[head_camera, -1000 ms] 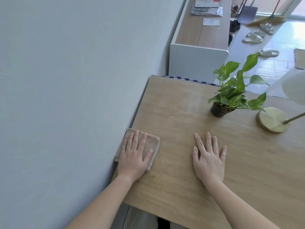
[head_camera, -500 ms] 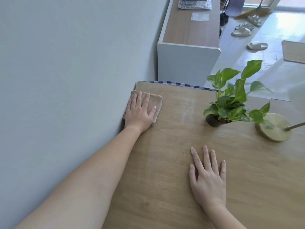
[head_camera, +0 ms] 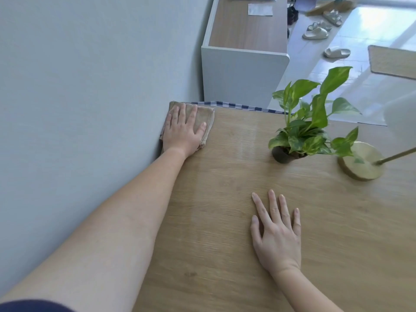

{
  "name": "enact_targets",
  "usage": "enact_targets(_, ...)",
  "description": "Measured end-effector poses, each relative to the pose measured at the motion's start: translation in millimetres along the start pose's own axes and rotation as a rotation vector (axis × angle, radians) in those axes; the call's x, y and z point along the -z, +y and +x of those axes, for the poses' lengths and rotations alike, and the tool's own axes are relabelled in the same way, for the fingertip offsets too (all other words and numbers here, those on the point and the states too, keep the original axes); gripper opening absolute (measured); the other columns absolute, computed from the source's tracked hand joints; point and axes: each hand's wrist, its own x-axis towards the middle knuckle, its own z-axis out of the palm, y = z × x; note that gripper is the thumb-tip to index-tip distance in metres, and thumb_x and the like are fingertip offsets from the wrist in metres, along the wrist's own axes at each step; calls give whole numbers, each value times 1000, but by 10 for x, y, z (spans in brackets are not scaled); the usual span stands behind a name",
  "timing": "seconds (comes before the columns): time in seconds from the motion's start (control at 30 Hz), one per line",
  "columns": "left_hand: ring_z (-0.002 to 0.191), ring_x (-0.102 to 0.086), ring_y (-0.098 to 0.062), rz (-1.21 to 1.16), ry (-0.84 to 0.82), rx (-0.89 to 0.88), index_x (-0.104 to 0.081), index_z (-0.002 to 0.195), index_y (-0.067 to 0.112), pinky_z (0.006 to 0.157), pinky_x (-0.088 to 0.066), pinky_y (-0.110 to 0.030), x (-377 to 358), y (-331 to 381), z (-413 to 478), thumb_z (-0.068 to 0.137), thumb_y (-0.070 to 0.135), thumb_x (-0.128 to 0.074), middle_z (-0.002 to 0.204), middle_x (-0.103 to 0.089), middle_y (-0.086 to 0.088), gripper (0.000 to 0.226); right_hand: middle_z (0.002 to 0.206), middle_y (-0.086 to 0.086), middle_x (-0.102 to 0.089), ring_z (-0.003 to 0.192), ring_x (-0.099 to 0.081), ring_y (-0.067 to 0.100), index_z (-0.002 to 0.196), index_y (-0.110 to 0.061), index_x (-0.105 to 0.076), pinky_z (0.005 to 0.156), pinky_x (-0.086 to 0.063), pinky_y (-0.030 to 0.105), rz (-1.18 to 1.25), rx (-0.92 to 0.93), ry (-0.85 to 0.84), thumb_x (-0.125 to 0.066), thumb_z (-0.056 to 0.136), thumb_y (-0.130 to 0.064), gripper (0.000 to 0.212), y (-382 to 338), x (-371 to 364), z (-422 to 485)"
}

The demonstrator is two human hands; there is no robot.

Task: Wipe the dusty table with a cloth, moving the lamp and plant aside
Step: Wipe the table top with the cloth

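Note:
My left hand [head_camera: 183, 129] lies flat on a folded beige cloth [head_camera: 202, 117] at the far left corner of the wooden table [head_camera: 225, 199], right against the wall. My right hand [head_camera: 275, 233] rests palm down, fingers spread, on the table's middle, holding nothing. A green leafy plant [head_camera: 313, 118] in a small dark pot [head_camera: 281, 155] stands at the right side of the table. Beside it on the right is the lamp's round brass base [head_camera: 358, 163] with a thin brass stem; its white shade [head_camera: 403, 113] shows at the right edge.
A grey wall [head_camera: 90, 97] runs along the table's left side. Beyond the far edge, with a strip of checked fabric [head_camera: 238, 105], stands a white cabinet [head_camera: 243, 73] with a wooden top. Sandals [head_camera: 315, 33] and a mat [head_camera: 391, 61] lie on the floor behind.
My left hand has slid the cloth along the wall from the near left edge to the table's far corner. My right hand stays flat on the table.

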Motion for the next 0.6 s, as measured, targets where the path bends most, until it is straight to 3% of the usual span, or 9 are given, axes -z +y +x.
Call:
enact_targets(0.4, 166, 10, -22, 10, -2, -46, 5, 171, 35, 134, 4, -48, -393, -143, -1983, 108, 70, -12, 180, 4, -5, 74, 176, -6, -16, 164, -2, 17, 164, -53, -16, 132, 0, 52, 44, -14, -19, -27, 110, -52, 56, -40, 112, -47)
enact_targets(0.6, 164, 21, -19, -31, -40, -39, 13, 170, 36, 134, 7, -47, -581, -20, -3259, 110, 70, -14, 179, 14, -3, 74, 177, -5, -13, 164, -1, 19, 165, -52, -11, 132, 1, 52, 47, -5, -30, -23, 111, -51, 56, -45, 130, -84)
